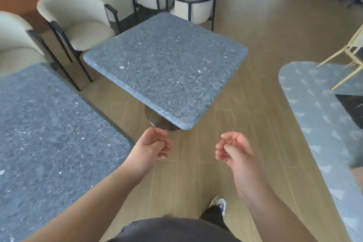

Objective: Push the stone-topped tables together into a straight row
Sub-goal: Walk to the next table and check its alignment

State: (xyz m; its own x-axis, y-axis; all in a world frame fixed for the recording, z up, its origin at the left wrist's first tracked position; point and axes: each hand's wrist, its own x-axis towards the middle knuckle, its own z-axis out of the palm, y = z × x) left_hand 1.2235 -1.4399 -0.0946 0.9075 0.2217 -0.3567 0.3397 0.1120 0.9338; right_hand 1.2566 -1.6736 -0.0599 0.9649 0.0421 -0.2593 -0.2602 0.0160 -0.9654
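A square table with a speckled blue-grey stone top [167,68] stands ahead of me on a round metal pedestal, turned at an angle, one corner pointing at me. A second stone-topped table [49,133] fills the lower left, apart from the first by a strip of floor. My left hand [152,146] hovers just below the near corner of the angled table, fingers loosely curled, holding nothing. My right hand [233,148] hangs beside it over the floor, fingers also curled and empty. Neither hand touches a table.
Cream armchairs with black frames stand left [78,23] and behind the angled table [196,4]. A grey patterned rug [314,108] lies at the right with gold chair legs [345,65] on it. Wooden plank floor runs between; my shoe [219,203] is below.
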